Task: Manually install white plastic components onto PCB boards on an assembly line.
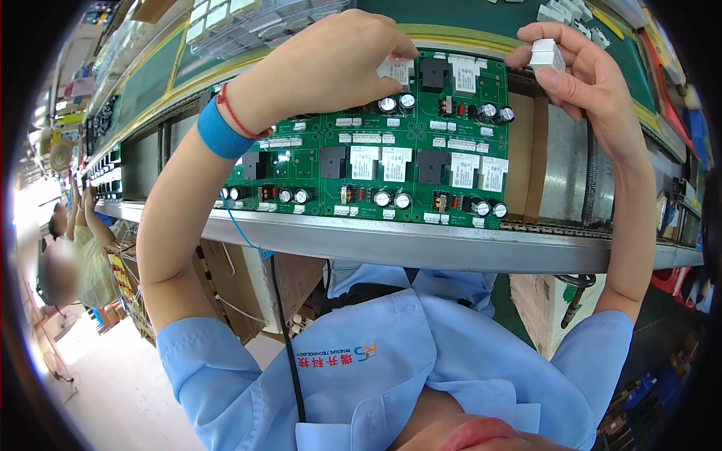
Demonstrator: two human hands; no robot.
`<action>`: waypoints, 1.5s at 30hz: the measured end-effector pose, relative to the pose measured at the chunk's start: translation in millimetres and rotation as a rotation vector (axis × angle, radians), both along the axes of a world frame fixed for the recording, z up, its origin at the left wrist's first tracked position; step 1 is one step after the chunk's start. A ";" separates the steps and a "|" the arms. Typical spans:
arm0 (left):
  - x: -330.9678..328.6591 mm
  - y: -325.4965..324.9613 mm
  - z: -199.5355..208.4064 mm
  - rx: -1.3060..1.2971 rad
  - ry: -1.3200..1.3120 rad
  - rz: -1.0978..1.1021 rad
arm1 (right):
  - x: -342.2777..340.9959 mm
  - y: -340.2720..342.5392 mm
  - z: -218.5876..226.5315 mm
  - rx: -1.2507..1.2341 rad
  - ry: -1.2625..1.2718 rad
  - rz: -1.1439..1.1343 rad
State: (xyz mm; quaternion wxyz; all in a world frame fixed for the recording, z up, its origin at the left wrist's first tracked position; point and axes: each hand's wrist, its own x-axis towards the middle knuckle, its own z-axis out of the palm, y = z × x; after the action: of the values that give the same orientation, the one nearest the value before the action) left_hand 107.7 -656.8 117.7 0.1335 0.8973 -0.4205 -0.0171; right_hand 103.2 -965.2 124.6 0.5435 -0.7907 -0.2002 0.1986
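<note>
A panel of green circuit boards [368, 165] lies on a metal-railed conveyor in front of me. Black relays [333, 161], white box-shaped relays [395, 164] and round capacitors [382, 198] stand on it. At the panel's far row, my left hand [346, 60] has thumb and fingers closed around a white relay [399, 72], which sits at the board; whether its pins are fully in is hidden. Off the panel's right end, my right hand [590, 79] is raised and pinches another white relay [547, 55] between thumb and fingers.
A clear plastic tray of white parts [263, 30] stands beyond the conveyor at the far left. More white relays [564, 15] lie at the far right. The conveyor's metal front rail [421, 237] runs before me. A blue wristband [222, 131] carries a thin cord [239, 225]. Another person [94, 252] is at far left.
</note>
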 end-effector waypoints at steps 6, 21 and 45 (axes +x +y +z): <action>5.0 -0.2 6.1 0.079 0.049 -0.027 | -3.8 -3.4 -10.6 0.008 -0.090 -0.011; 17.4 1.5 22.3 0.036 0.348 -0.079 | -10.8 34.1 -7.6 -0.473 -0.540 0.084; -18.2 49.4 15.2 -0.972 1.195 0.542 | 7.3 33.7 -8.8 -0.647 -0.840 0.351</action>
State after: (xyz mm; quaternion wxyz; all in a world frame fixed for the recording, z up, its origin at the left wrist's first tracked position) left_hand 89.5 -607.5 132.9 0.7090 0.6491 -0.0072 -0.2754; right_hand 110.5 -931.5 115.7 0.1055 -0.8831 -0.4572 0.0053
